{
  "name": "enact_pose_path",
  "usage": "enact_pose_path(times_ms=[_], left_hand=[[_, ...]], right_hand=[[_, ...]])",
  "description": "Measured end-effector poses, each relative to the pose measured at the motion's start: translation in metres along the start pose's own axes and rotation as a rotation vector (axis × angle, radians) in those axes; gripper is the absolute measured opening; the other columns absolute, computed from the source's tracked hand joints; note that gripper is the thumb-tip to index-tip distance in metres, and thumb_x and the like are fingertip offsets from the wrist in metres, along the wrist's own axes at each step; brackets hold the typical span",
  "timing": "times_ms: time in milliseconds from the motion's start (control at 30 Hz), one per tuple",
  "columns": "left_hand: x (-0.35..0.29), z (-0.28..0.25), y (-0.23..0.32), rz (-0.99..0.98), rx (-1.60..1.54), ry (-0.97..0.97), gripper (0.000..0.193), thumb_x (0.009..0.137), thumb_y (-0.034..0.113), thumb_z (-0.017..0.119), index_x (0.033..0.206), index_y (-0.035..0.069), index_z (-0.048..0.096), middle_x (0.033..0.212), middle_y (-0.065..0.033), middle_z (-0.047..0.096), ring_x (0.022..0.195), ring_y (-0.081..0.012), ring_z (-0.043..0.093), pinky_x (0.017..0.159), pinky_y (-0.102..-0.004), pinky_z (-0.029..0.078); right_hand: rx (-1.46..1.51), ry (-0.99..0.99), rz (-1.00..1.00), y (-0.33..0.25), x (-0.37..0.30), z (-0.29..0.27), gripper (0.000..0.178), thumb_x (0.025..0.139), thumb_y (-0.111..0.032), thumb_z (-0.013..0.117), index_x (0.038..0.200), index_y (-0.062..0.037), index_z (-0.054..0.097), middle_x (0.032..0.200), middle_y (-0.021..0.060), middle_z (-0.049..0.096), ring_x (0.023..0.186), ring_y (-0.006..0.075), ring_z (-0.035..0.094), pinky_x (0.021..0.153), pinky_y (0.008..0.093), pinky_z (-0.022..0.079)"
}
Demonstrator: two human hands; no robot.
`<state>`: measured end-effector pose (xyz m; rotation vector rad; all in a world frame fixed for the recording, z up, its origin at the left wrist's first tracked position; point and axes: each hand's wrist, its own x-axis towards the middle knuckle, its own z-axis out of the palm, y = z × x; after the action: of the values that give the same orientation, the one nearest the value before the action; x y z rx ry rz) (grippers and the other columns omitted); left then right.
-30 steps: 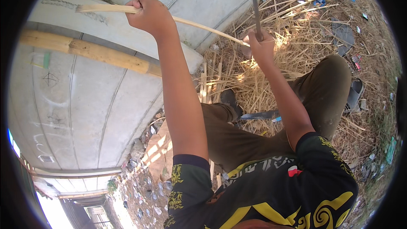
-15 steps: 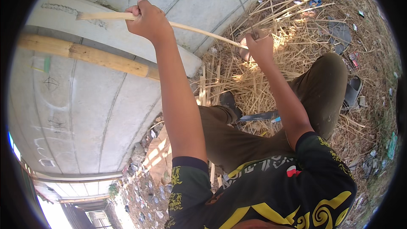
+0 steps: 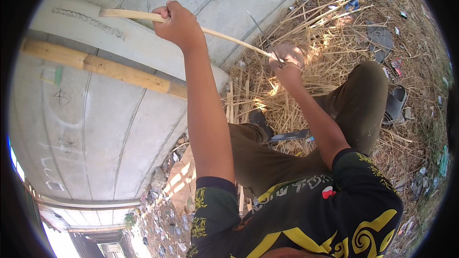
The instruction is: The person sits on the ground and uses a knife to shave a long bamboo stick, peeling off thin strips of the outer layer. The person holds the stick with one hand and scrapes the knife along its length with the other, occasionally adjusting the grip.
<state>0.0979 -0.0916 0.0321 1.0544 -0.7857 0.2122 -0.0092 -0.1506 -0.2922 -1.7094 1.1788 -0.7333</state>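
A long pale bamboo strip runs from upper left down toward the middle of the view. My left hand is closed round it, with the strip's free end sticking out to the left. My right hand is closed round what looks like a knife, whose thin dark blade points up and left. The strip's right end meets the blade just in front of my right hand. Beneath that hand is a round brownish block, partly covered. The knife's handle is hidden in my fingers.
Dry bamboo shavings cover the ground ahead. A long dark blade lies between my legs, and a sandal is by my right knee. On the left stand a concrete wall and a bamboo pole.
My left hand has shifted a little right and down with the strip. My right hand has come down and slightly left, and the blade has swung to a lower angle.
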Motion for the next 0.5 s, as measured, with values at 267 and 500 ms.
enact_pose_path(times_ms=[267, 500], left_hand=[[0.003, 0.0, 0.003, 0.036, -0.056, -0.018, 0.025, 0.085, -0.003, 0.05, 0.078, 0.012, 0.03, 0.062, 0.001, 0.034, 0.047, -0.0086, 0.031, 0.042, -0.0271, 0.024], [0.004, -0.01, 0.001, 0.043, -0.029, -0.009, 0.025, 0.082, -0.005, 0.05, 0.078, 0.011, 0.031, 0.062, 0.0008, 0.035, 0.045, -0.0082, 0.029, 0.04, -0.0269, 0.024]], right_hand=[[0.69, 0.074, -0.083, 0.013, -0.007, 0.012, 0.032, 0.086, -0.028, 0.069, 0.087, 0.004, 0.069, 0.066, 0.014, 0.066, 0.06, 0.0298, 0.062, 0.061, 0.0427, 0.048], [-0.097, -0.244, 0.05, 0.027, 0.01, 0.014, 0.039, 0.079, -0.033, 0.072, 0.087, 0.0052, 0.073, 0.075, 0.0222, 0.07, 0.075, 0.0345, 0.071, 0.072, 0.0413, 0.056]])
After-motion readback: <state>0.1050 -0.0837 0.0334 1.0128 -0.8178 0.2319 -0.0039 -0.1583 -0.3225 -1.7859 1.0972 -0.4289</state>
